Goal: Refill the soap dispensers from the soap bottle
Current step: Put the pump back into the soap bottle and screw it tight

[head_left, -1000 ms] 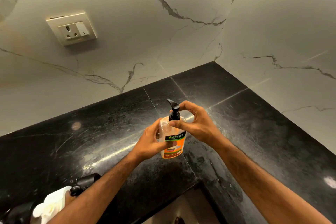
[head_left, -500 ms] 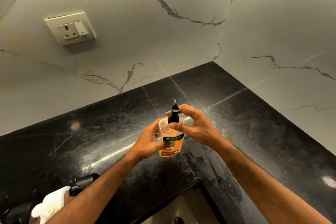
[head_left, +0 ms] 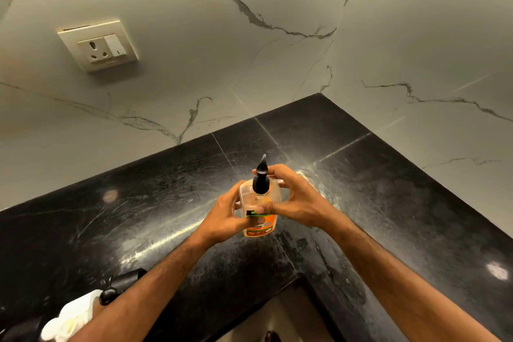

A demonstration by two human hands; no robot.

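A clear soap dispenser (head_left: 259,226) with an orange label and a black pump head (head_left: 261,179) stands upright on the black stone counter (head_left: 166,203). My left hand (head_left: 222,219) grips its body from the left. My right hand (head_left: 297,200) wraps the bottle's upper part from the right, thumb across the front below the pump, fingers behind the pump collar. The pump spout points away from me. No separate soap bottle can be told apart in view.
White marble walls meet in a corner behind the counter, with a wall socket (head_left: 98,46) at upper left. At the bottom left lie a white object (head_left: 69,316) and a black fixture (head_left: 116,286). The counter's front edge (head_left: 277,286) steps in below the dispenser.
The pump spout has turned from pointing left to pointing away from me. My right hand has slid from the pump collar down around the bottle's top. The dispenser stays in place.
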